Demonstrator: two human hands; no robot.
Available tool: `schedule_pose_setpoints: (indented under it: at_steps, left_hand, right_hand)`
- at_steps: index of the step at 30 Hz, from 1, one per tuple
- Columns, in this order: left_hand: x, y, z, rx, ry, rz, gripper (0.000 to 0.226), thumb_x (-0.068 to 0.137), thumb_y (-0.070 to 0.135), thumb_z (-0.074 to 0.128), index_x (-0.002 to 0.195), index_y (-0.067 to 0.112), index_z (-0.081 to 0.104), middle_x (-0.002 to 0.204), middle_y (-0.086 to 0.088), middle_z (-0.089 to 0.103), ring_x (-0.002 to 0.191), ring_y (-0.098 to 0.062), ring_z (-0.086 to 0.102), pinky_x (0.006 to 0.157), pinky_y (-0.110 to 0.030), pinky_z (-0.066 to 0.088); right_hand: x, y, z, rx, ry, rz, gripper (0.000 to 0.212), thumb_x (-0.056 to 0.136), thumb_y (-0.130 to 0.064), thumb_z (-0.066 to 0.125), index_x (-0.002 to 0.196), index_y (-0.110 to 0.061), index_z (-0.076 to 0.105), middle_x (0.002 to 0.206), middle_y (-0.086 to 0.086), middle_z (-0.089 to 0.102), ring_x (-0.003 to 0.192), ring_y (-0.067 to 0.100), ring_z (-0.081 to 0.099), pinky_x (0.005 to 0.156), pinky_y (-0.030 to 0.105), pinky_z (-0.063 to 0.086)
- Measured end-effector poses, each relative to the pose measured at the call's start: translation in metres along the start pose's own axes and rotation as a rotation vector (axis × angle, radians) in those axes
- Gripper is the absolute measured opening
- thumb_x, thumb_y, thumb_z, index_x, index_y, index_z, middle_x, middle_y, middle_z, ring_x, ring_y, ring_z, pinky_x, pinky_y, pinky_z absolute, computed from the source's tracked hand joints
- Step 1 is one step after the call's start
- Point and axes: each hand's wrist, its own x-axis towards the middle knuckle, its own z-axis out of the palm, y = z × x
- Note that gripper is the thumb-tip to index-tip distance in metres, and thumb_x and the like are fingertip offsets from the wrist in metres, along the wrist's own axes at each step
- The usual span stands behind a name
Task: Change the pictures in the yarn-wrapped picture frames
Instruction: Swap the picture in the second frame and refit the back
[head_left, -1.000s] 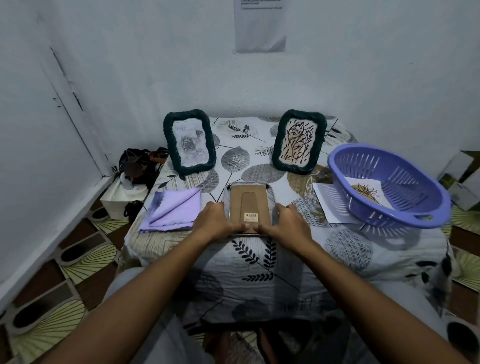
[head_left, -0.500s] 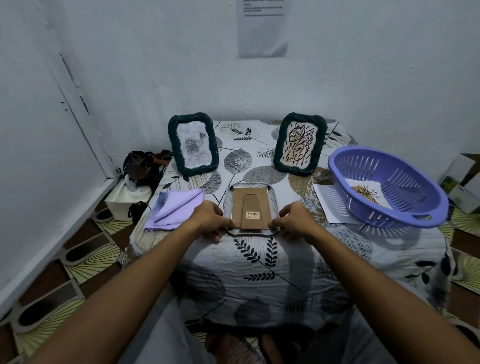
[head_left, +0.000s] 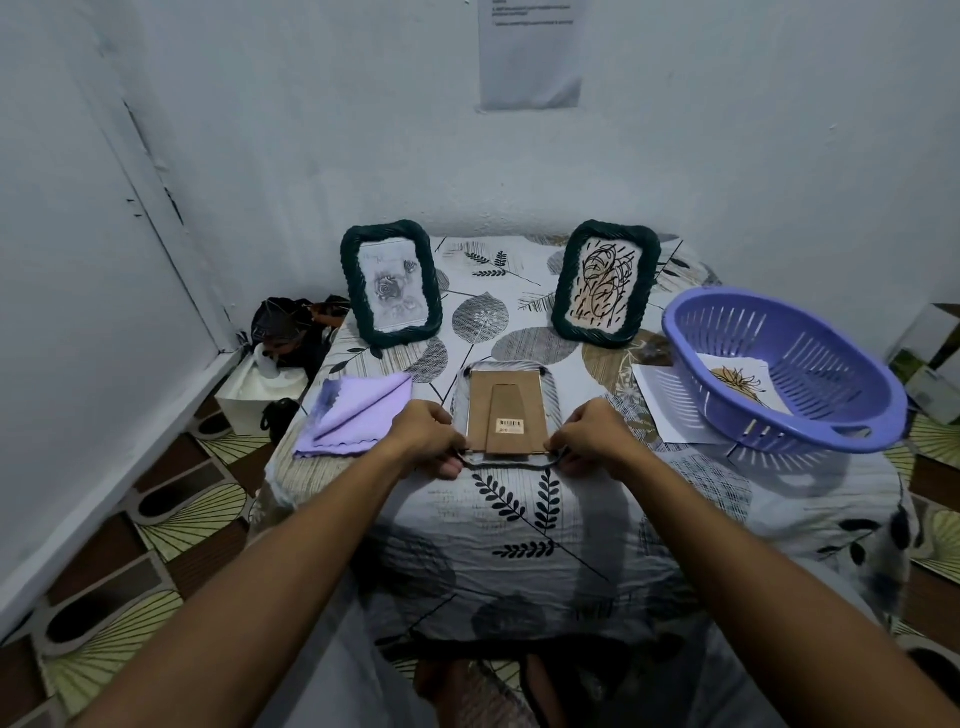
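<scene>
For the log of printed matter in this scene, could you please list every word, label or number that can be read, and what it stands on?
Paper sheet on the wall: lines of print, too small to read.
Sticker on the cardboard back of the face-down frame: a barcode with blurred characters below, unreadable.
Nothing else carries text.

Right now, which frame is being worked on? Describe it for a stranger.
On the leaf-print table, between the lilac cloth and purple basket, lies the face-down frame. Unlike the two standing frames, it shows a brown cardboard back with a barcode sticker.

Lilac cloth (head_left: 358, 413) left on table; paper sheet (head_left: 530, 52) on wall.
</scene>
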Motion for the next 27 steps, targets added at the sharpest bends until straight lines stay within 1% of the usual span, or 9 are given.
schedule_pose_setpoints:
  at_steps: [2, 5, 8, 10, 12, 15, 19, 23, 27]
  left_hand:
    - [0.001, -0.001, -0.001, -0.053, -0.001, -0.014, 0.027, 0.084, -0.013, 0.062, 0.099, 0.004, 0.047, 0.064, -0.023, 0.061, 0.038, -0.025, 0.059, 0.042, -0.036, 0.055]
    - [0.001, -0.001, -0.001, -0.083, -0.009, -0.034, 0.029, 0.085, -0.014, 0.059, 0.107, 0.002, 0.047, 0.064, -0.024, 0.060, 0.038, -0.025, 0.058, 0.041, -0.035, 0.055]
    - [0.002, -0.002, -0.004, -0.083, -0.024, -0.048, 0.028, 0.085, -0.013, 0.060, 0.107, 0.000, 0.048, 0.065, -0.024, 0.060, 0.041, -0.026, 0.059, 0.041, -0.035, 0.055]
    - [0.001, 0.001, -0.007, -0.037, -0.050, -0.050, 0.021, 0.086, -0.006, 0.063, 0.103, -0.002, 0.052, 0.065, -0.024, 0.061, 0.045, -0.027, 0.058, 0.046, -0.037, 0.055]
    - [-0.001, 0.007, -0.011, 0.003, -0.049, -0.029, 0.013, 0.090, 0.003, 0.063, 0.097, -0.005, 0.056, 0.063, -0.021, 0.058, 0.043, -0.025, 0.053, 0.046, -0.034, 0.054]
    - [0.003, 0.014, -0.013, -0.045, -0.013, 0.041, 0.015, 0.095, 0.009, 0.057, 0.097, -0.005, 0.055, 0.064, -0.016, 0.052, 0.045, -0.022, 0.046, 0.044, -0.030, 0.047]
    - [0.011, 0.026, -0.012, -0.182, -0.026, 0.107, 0.015, 0.097, 0.020, 0.055, 0.100, 0.006, 0.048, 0.073, -0.011, 0.041, 0.055, -0.017, 0.037, 0.052, -0.027, 0.036]
    - [0.013, 0.034, -0.011, -0.169, -0.028, 0.113, 0.023, 0.098, 0.033, 0.051, 0.084, 0.015, 0.049, 0.082, -0.012, 0.048, 0.067, -0.021, 0.044, 0.055, -0.028, 0.045]
    - [0.019, 0.032, -0.015, -0.181, -0.032, 0.078, 0.031, 0.097, 0.039, 0.049, 0.099, 0.009, 0.054, 0.090, -0.014, 0.055, 0.071, -0.022, 0.053, 0.059, -0.031, 0.052]
  right_hand:
    - [0.000, 0.000, -0.001, 0.074, -0.006, 0.043, 0.013, 0.077, 0.003, 0.073, 0.068, 0.006, 0.064, 0.071, 0.025, 0.069, 0.061, 0.036, 0.068, 0.065, 0.050, 0.059]
    - [0.000, -0.001, -0.002, 0.172, -0.030, 0.084, 0.008, 0.082, 0.009, 0.065, 0.075, 0.007, 0.060, 0.073, 0.026, 0.065, 0.048, 0.029, 0.061, 0.050, 0.041, 0.057]
    - [0.000, -0.002, -0.005, 0.190, -0.066, 0.097, 0.004, 0.083, 0.009, 0.064, 0.085, 0.011, 0.061, 0.072, 0.025, 0.063, 0.044, 0.026, 0.060, 0.044, 0.035, 0.056]
    - [0.001, -0.001, -0.008, 0.180, -0.090, 0.084, 0.010, 0.084, 0.004, 0.065, 0.087, 0.014, 0.062, 0.068, 0.023, 0.063, 0.044, 0.025, 0.059, 0.043, 0.031, 0.054]
    - [0.004, -0.002, -0.010, 0.164, -0.055, 0.049, 0.014, 0.087, -0.005, 0.064, 0.082, 0.007, 0.062, 0.066, 0.019, 0.061, 0.046, 0.024, 0.057, 0.047, 0.029, 0.051]
    - [0.012, -0.004, -0.013, 0.212, 0.022, 0.009, 0.017, 0.089, -0.013, 0.062, 0.079, 0.000, 0.058, 0.066, 0.015, 0.057, 0.057, 0.024, 0.055, 0.059, 0.035, 0.046]
    - [0.018, -0.013, -0.016, 0.289, 0.024, 0.021, 0.018, 0.092, -0.015, 0.057, 0.082, 0.000, 0.056, 0.065, 0.014, 0.054, 0.055, 0.024, 0.054, 0.053, 0.029, 0.043]
    - [0.025, -0.019, -0.015, 0.284, 0.015, 0.037, 0.020, 0.093, -0.017, 0.054, 0.083, 0.000, 0.057, 0.065, 0.013, 0.054, 0.051, 0.023, 0.054, 0.048, 0.024, 0.043]
    - [0.030, -0.021, -0.013, 0.290, 0.009, 0.040, 0.023, 0.094, -0.018, 0.052, 0.079, -0.001, 0.058, 0.063, 0.013, 0.055, 0.049, 0.023, 0.054, 0.047, 0.025, 0.045]
